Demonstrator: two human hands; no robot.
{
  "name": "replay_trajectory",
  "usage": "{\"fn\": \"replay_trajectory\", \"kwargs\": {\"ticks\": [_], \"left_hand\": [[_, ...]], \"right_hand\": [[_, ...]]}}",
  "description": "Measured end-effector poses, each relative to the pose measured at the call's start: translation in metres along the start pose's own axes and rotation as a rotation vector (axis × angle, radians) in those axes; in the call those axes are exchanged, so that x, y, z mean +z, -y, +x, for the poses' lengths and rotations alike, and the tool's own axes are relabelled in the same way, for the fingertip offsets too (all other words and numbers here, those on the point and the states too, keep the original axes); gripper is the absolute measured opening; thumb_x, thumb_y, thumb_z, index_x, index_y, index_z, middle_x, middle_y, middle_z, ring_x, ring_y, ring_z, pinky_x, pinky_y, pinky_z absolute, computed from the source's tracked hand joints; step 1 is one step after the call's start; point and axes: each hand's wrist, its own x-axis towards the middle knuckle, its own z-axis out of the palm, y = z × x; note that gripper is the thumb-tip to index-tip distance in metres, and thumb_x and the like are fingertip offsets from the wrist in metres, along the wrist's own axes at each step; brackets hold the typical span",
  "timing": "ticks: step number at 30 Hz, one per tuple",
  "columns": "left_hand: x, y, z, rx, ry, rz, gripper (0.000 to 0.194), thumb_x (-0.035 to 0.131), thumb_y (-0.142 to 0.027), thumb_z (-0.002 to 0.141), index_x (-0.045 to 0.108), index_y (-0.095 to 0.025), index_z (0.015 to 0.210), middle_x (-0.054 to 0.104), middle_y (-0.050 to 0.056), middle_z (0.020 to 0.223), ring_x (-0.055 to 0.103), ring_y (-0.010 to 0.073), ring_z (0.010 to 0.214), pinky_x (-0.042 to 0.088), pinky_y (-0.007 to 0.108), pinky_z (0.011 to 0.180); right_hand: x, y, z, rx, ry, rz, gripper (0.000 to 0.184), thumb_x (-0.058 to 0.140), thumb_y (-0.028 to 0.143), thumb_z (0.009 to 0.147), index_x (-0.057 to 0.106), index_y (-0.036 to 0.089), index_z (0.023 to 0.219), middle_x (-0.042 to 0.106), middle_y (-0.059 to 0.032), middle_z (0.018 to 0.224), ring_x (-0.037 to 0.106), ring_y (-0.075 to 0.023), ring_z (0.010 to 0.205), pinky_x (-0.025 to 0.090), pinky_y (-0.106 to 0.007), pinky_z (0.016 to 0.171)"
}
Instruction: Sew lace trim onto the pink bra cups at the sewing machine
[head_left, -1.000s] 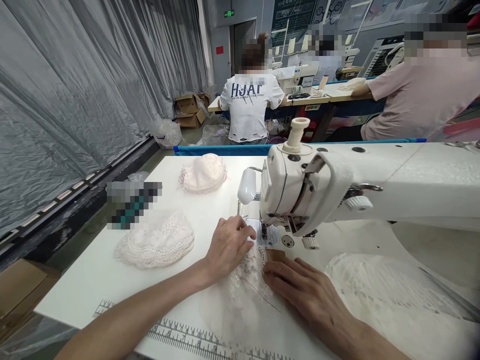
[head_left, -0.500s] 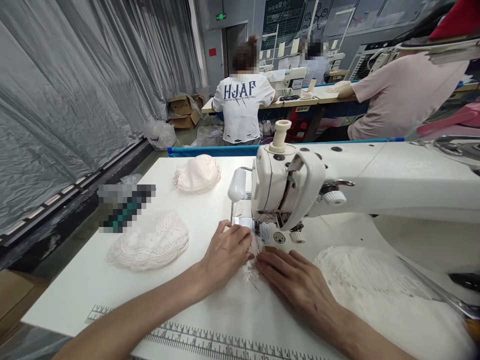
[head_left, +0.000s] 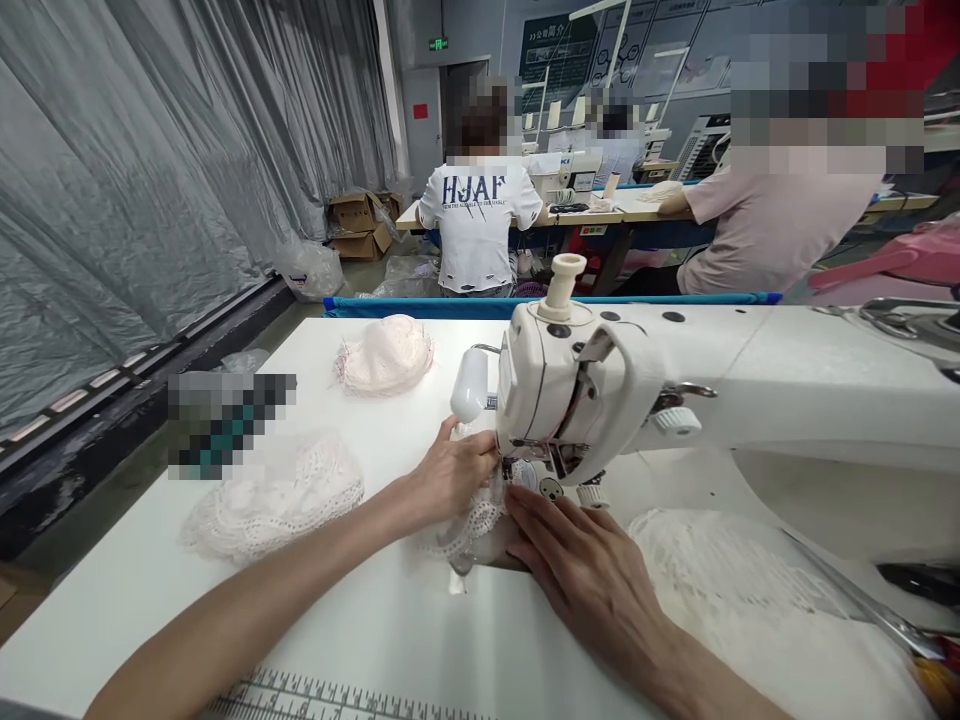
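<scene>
A strip of whitish lace fabric (head_left: 480,518) lies at the needle area of a white sewing machine (head_left: 555,385). My left hand (head_left: 450,478) has its fingers bent and closed on the lace, just left of the presser foot. Stretched fingers of my right hand (head_left: 585,560) rest flat at the lace's right edge, close to the needle plate. Its fingertips partly cover the work, and a dark edge shows beneath them. The stitching point itself is hidden behind the machine head and my fingers.
Two pale pink lace pieces, a far one (head_left: 386,355) and a nearer one (head_left: 277,500), lie on the left of the table. Cream lace (head_left: 720,570) and metal tweezers or scissors (head_left: 855,590) are at right. A printed ruler (head_left: 315,695) runs along the front edge. Several people sit beyond.
My left hand has moved forward along the lace, beside the presser foot. The lace has shifted and its scalloped edge now shows between my hands. The loose thread is out of sight.
</scene>
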Motion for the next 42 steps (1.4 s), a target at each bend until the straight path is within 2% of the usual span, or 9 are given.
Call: {"fn": "replay_trajectory", "kwargs": {"ticks": [7,12,17,23,28,35,42], "left_hand": [[-0.001,0.006,0.007,0.032,0.061,0.045,0.024,0.038,0.007,0.062,0.042,-0.017,0.063,0.045,-0.006,0.055,0.049,0.0117,0.060,0.024,0.045,0.099],[0.004,0.006,0.007,0.051,-0.043,0.080,0.025,0.039,0.006,0.064,0.040,-0.018,0.059,0.044,-0.006,0.053,0.047,0.0117,0.053,0.032,0.044,0.096],[0.009,0.005,0.004,0.091,-0.144,0.067,0.026,0.037,0.006,0.063,0.042,-0.019,0.061,0.047,-0.006,0.055,0.048,0.0118,0.053,0.033,0.046,0.097],[0.007,0.001,0.002,0.065,-0.120,0.069,0.026,0.039,0.005,0.057,0.039,-0.020,0.063,0.048,-0.006,0.057,0.051,0.0126,0.054,0.034,0.050,0.098],[0.008,0.002,-0.002,0.044,-0.091,0.022,0.023,0.042,0.003,0.062,0.040,-0.019,0.065,0.048,-0.006,0.059,0.051,0.0117,0.056,0.030,0.053,0.100],[0.005,0.000,-0.011,0.080,-0.130,0.016,0.021,0.049,-0.006,0.072,0.049,-0.019,0.088,0.054,-0.004,0.068,0.056,0.0157,0.069,0.030,0.049,0.101],[0.003,0.006,-0.007,0.056,-0.073,-0.045,0.012,0.054,-0.009,0.076,0.047,-0.019,0.075,0.057,-0.003,0.071,0.056,0.0142,0.067,0.032,0.046,0.100]], "right_hand": [[0.002,-0.002,0.000,-0.001,-0.019,-0.043,0.037,0.032,0.028,0.099,0.061,0.011,0.113,0.064,-0.0091,0.115,0.060,-0.0188,0.078,0.035,-0.033,0.059],[0.001,-0.002,0.000,-0.003,-0.005,-0.030,0.035,0.034,0.026,0.098,0.061,0.010,0.113,0.064,-0.0106,0.115,0.060,-0.0190,0.077,0.036,-0.033,0.059],[0.000,-0.001,0.000,-0.003,-0.005,-0.025,0.035,0.033,0.025,0.098,0.062,0.011,0.111,0.065,-0.0120,0.113,0.060,-0.0189,0.076,0.037,-0.033,0.058],[0.001,-0.001,0.000,-0.018,-0.014,-0.021,0.033,0.034,0.023,0.097,0.063,0.011,0.109,0.065,-0.0118,0.113,0.061,-0.0195,0.076,0.037,-0.033,0.061],[0.001,0.001,-0.002,-0.031,-0.020,0.008,0.032,0.035,0.022,0.097,0.063,0.011,0.108,0.065,-0.0121,0.112,0.061,-0.0188,0.074,0.037,-0.033,0.062],[-0.004,0.004,-0.002,-0.031,-0.016,0.063,0.032,0.034,0.023,0.098,0.063,0.013,0.106,0.067,-0.0111,0.108,0.062,-0.0179,0.073,0.038,-0.033,0.064],[-0.004,0.003,-0.001,-0.030,-0.015,0.066,0.033,0.032,0.024,0.098,0.062,0.013,0.106,0.067,-0.0114,0.105,0.063,-0.0173,0.072,0.038,-0.032,0.064]]}}
